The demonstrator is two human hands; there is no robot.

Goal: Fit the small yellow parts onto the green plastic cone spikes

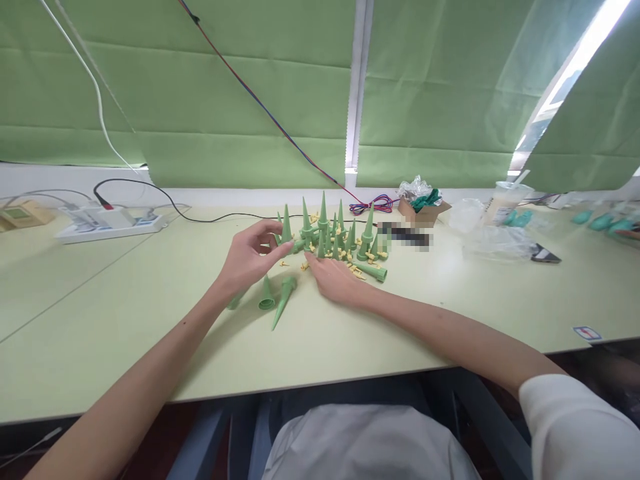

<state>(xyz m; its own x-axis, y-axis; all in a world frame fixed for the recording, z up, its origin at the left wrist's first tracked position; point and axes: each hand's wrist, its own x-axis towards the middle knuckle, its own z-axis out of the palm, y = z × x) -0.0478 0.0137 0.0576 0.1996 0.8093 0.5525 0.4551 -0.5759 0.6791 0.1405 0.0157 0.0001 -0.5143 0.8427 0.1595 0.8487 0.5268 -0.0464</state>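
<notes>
Green cone (286, 227) pinched by left hand (247, 257); right hand (334, 277) laid open among yellow bits (357, 272). Upright cones (330, 230) at frame centre easily toppled by sleeve brush.

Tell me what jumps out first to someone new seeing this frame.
The cluster of upright green cones mid-table, with small yellow pieces scattered among them. The left hand pinches one cone at the cluster's left edge; the right hand rests flat beside it. Two more cones lie tipped over nearer the person.

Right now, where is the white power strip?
In the head view, the white power strip lies at the far left of the table, near the green blinds, well left of the left hand and the green cones.
</notes>
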